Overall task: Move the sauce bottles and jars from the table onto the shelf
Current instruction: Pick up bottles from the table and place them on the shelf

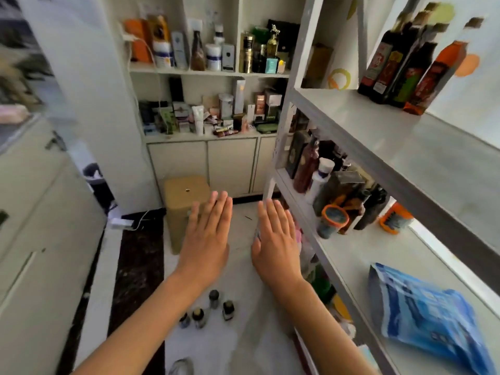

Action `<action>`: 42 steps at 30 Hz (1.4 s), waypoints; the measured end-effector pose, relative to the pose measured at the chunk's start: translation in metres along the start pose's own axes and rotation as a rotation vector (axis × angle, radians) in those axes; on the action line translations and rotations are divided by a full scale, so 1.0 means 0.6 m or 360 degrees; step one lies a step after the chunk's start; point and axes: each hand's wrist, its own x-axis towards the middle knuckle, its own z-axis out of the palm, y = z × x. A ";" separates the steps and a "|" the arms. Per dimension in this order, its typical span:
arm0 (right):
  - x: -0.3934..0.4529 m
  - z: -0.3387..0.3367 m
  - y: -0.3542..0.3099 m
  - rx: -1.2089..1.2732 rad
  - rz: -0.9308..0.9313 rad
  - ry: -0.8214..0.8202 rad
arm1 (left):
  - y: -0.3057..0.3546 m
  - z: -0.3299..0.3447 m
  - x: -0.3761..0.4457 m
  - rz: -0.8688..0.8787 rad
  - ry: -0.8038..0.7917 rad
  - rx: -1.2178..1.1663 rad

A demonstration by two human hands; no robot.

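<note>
Both my hands are held out flat in front of me, palms down, fingers straight, holding nothing. My left hand (208, 234) and my right hand (276, 239) hover side by side above the floor. Below my forearms stand several small dark bottles (213, 307) on the pale surface. To my right is a white shelf unit (359, 125). Its upper shelf carries dark sauce bottles (397, 69) with red labels. The middle shelf holds more bottles and jars (332, 196), an orange-rimmed jar (331, 220) among them.
A blue plastic bag (430, 318) lies on the middle shelf near me. A tan box-like stool (184, 204) stands beyond my left hand. White cabinets (205, 69) with cosmetics fill the back wall. A white charger and cable (121, 223) lie at left.
</note>
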 end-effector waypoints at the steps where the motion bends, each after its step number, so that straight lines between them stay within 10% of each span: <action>1: -0.014 0.003 -0.020 0.0032 -0.0054 -0.0021 | -0.003 -0.010 -0.029 -0.0063 -0.0030 0.0032; 13: -0.135 0.031 -0.355 0.0265 -0.0750 -0.0152 | -0.125 -0.182 -0.325 -0.0738 -0.0215 0.0347; 31: -0.516 0.067 -1.116 0.0709 -0.1607 -0.0437 | -0.380 -0.570 -1.036 -0.1871 0.0266 0.0540; 42: -0.677 0.123 -1.366 0.0811 -0.1790 -0.0732 | -0.455 -0.674 -1.307 -0.2316 0.0361 0.0499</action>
